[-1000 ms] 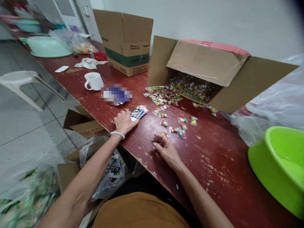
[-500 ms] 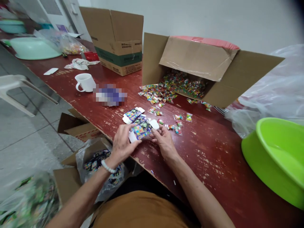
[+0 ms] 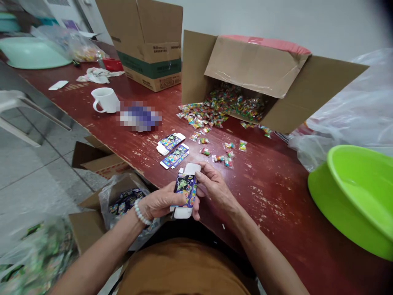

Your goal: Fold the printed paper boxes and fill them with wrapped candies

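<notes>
A small printed candy box [image 3: 185, 186] with white end flaps is between my two hands, near the table's front edge. My left hand [image 3: 164, 200] grips its left side and lower part, the thumb across its front. The fingers of my right hand [image 3: 211, 182] pinch its upper right edge by the white top flap. Just beyond lie flattened candy boxes [image 3: 175, 156] of the same print, some stacked. Several wrapped candies [image 3: 229, 157] are scattered to the right of these, in front of a larger candy pile [image 3: 204, 116].
An open carton [image 3: 251, 78] on its side spills candies. Another carton [image 3: 162, 61] stands behind a white mug [image 3: 105, 100]. A green basin [image 3: 346, 196] is at the right. Below the table's left edge, a lined carton [image 3: 87, 229] holds dark printed packets.
The box has come closer to my body and turned upright, its printed front now facing me. Both hands moved with it, uncovering a flat box on the table. The view has shifted slightly.
</notes>
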`<state>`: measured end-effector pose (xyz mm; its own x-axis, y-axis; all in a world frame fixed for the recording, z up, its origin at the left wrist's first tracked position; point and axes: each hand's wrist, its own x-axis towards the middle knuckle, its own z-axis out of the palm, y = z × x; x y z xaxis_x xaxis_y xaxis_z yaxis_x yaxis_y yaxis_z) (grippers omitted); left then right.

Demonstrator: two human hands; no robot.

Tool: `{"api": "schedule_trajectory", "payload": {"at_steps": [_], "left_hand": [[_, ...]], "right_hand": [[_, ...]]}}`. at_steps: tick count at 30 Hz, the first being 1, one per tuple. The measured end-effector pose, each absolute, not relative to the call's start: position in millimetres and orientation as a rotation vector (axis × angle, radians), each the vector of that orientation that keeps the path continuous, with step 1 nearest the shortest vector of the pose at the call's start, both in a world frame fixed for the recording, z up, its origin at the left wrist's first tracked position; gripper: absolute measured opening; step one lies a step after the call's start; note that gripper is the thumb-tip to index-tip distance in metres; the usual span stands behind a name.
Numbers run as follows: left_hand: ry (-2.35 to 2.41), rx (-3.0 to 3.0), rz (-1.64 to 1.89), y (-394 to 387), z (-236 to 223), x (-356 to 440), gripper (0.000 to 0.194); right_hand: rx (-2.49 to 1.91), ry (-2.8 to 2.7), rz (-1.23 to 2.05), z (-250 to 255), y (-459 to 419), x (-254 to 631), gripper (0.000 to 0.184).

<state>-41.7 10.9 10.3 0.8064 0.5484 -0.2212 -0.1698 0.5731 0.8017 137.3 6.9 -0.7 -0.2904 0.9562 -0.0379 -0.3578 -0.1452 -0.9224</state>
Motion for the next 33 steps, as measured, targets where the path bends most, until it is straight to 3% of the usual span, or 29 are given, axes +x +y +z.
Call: {"api": "schedule_trajectory", "payload": {"at_steps": [6,13,16,19,23,28,33], "left_hand": [[0.724,1.008,0.628,6.6,1.7,-35.0,0.037],[0.945,1.067,0.717,7.1,-3.2,-31.7,0.028],[0.986,1.140,0.742,3.3,0.6,-26.5,0.030],[1.027,1.127,0.958,-3.4,6.4,-21.7,0.046],[1.087,1.121,1.162,-11.4,5.5,-20.4,0.061],[1.156,1.250,1.089,-11.8,-3.5,-26.7,0.039],[1.169,1.308,0.999,-8.3,-4.1,-32.7,0.024]], "right_hand": [[-0.793,-0.992,1.705,7.7,-5.1,129.2,0.045],[-0.935,-0.973,1.674,1.5,-6.9,128.4,0.028],[-1.069,-1.088,1.403,-3.2,-1.2,133.8,0.022],[-1.115,-1.113,1.288,-6.5,2.2,138.3,0.022],[-1.089,-1.057,1.280,-8.7,-2.1,135.6,0.039],[-1.034,-1.079,1.309,-10.8,-5.7,134.8,0.020],[-1.143,-1.086,1.449,-13.1,2.0,145.5,0.026]]}}
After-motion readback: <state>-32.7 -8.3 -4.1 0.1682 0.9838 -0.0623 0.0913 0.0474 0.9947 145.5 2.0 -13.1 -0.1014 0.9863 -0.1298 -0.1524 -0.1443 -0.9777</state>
